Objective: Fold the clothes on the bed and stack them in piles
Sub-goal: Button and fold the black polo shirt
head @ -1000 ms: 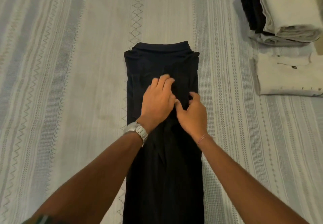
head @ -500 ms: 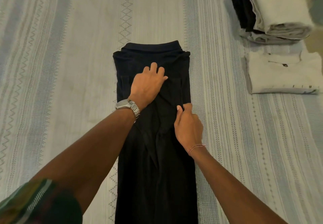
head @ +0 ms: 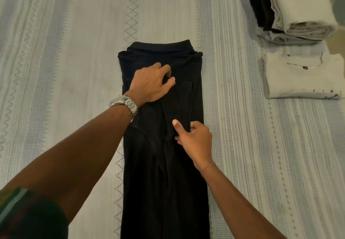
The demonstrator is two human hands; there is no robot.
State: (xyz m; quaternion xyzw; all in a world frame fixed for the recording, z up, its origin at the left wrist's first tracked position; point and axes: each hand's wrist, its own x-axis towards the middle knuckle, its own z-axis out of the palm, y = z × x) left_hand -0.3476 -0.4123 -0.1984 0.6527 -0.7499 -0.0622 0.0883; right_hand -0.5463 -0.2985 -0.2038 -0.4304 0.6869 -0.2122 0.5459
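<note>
A black collared shirt [head: 160, 182] lies lengthwise on the bed, folded into a narrow strip with its collar at the far end. My left hand [head: 151, 82], with a metal watch on the wrist, sits on the shirt's upper part and pinches a bit of cloth between thumb and curled fingers. My right hand [head: 194, 141] is lower, near the shirt's right edge, its fingers curled into a fold of the fabric and the thumb pointing up. At the far right stands a pile of folded clothes [head: 298, 9], white on top, dark beneath. A folded white shirt [head: 302, 78] lies just in front of it.
The bed is covered by a pale striped bedspread [head: 65, 70] with woven diamond and zigzag bands. Open bedspread stretches to the left of the black shirt and between it and the piles on the right.
My left hand went from flat on the shirt to pinching the cloth. My right hand slid down toward me along the right fold, now gripping it.
</note>
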